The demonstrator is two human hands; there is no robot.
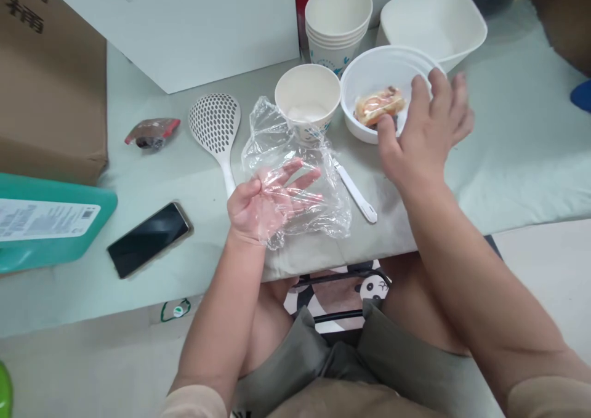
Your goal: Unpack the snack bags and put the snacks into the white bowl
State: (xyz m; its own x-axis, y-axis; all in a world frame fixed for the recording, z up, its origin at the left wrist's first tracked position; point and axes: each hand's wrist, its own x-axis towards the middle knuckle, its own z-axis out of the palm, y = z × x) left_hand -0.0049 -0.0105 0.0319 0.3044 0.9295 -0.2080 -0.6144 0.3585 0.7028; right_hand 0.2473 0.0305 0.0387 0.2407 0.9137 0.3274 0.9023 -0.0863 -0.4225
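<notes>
My left hand (272, 205) is palm up with its fingers spread, and a clear plastic bag (332, 212) lies over the palm and fingers. The thumb presses on the bag near its edge. At the right, my right hand (427, 122) hovers over the rim of a round white bowl (364, 70), fingers apart and slightly blurred, holding nothing visible. Inside the bowl sits a wrapped piece of food (378, 105), with something dark beneath it. A white-handled knife or peeler (355, 193) rests on the cloth between my hands, its upper end under the bag.
Behind the bag stands a paper cup (307, 92); stacked cups (338, 18) and a rectangular white container (434, 21) are farther back. Leftward are a slotted ladle (215, 122), a small packet (152, 133), a phone (150, 239), a green jug (55, 221) and boxes (184, 30).
</notes>
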